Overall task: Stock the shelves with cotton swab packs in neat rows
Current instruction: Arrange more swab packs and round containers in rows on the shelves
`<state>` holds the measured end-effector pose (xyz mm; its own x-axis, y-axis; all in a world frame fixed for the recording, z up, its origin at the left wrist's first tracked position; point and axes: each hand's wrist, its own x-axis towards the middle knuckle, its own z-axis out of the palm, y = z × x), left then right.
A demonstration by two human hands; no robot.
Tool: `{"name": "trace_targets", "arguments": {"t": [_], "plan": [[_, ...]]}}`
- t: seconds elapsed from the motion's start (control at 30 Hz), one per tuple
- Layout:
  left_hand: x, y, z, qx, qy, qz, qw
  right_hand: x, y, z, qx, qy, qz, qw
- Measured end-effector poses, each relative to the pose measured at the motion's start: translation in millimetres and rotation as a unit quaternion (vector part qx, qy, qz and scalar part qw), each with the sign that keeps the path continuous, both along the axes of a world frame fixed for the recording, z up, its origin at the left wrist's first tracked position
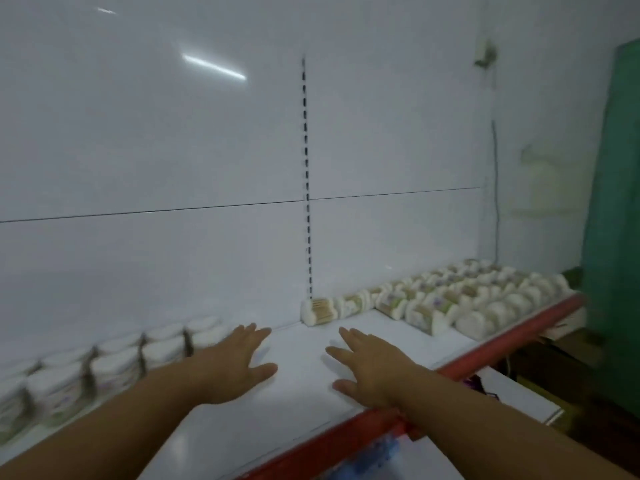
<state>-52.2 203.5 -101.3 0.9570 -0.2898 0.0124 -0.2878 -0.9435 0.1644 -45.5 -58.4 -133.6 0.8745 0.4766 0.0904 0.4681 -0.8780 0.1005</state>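
Seen from my head, both my hands reach palm-down over the white flat shelf with its red front edge. My left hand and my right hand have straight, spread fingers and hold nothing, with bare shelf between them. Blurred rows of white cotton swab packs stand at the left, just beside my left fingertips; I cannot tell whether they touch. More packs lie in rows on the right, and the end pack sits by the black slotted upright.
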Motion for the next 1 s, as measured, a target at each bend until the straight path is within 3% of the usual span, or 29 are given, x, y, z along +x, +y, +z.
{"name": "trace_targets", "arguments": {"t": [0.27,0.6,0.7,0.83,1.0], "plan": [[25,-179,-18,0.022,0.041,-0.139,0.989,-32,-175,-10,0.027,-0.003,-0.078,0.997],[78,-266,-18,0.042,0.029,-0.192,0.980,-11,-268,-16,0.055,-0.036,-0.154,0.986],[110,-280,-24,0.011,-0.009,-0.218,0.976,11,-283,-14,0.083,-0.084,-0.152,0.981],[152,-291,-30,-0.013,-0.092,-0.266,0.959,49,-296,-6,0.060,-0.061,-0.152,0.985],[193,-302,-34,0.076,-0.219,-0.302,0.925,90,-294,16,-0.015,-0.046,-0.096,0.994]]}}
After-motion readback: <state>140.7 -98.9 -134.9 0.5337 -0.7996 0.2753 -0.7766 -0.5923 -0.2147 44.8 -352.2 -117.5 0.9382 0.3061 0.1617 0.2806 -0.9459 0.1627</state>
